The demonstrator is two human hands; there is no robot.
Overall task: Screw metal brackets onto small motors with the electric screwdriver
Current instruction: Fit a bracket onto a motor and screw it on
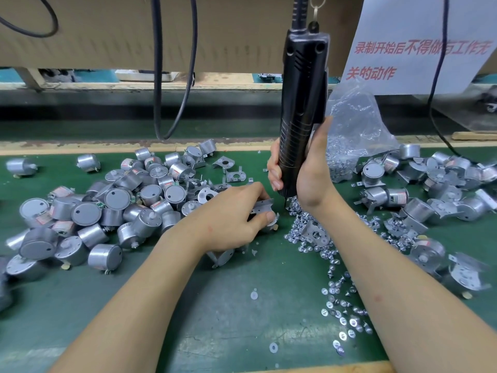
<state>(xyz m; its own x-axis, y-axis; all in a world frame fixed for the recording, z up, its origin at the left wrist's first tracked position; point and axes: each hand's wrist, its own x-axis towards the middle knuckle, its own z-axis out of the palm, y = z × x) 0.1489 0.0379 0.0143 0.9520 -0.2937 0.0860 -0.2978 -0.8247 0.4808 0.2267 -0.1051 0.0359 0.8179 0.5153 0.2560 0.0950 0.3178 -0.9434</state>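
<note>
Small silver cylindrical metal motor [269,228] with a bent grey sheet-metal bracket [263,206] laid over it sits low on the counter, just left of the driver tip. The curled fingers [265,218] of the left hand [231,219] grip it, thumb on the near side, the other fingers over the far edge. Most of the can is hidden under the palm.

It looks dense for its size, rigid and smooth-walled, so it would probably roll or twist under a turning bit. The bracket is thin and light, likely sharp-edged, and loose until a screw bites. The best hold is round the can's side wall with the bracket pinned flat and its screw holes left uncovered.

The right hand [309,179] is wrapped round the lower barrel of the black ribbed electric screwdriver [301,103], which stands nearly upright. Its tip is in the scattered heap of small bright pan-head screws [309,239].

Further out on the green-matted counter [228,305] lie a pile of bare silver motors [121,205] to the left, bracketed motors [430,189] to the right, and a clear plastic bag of screws [349,135] behind.
</note>
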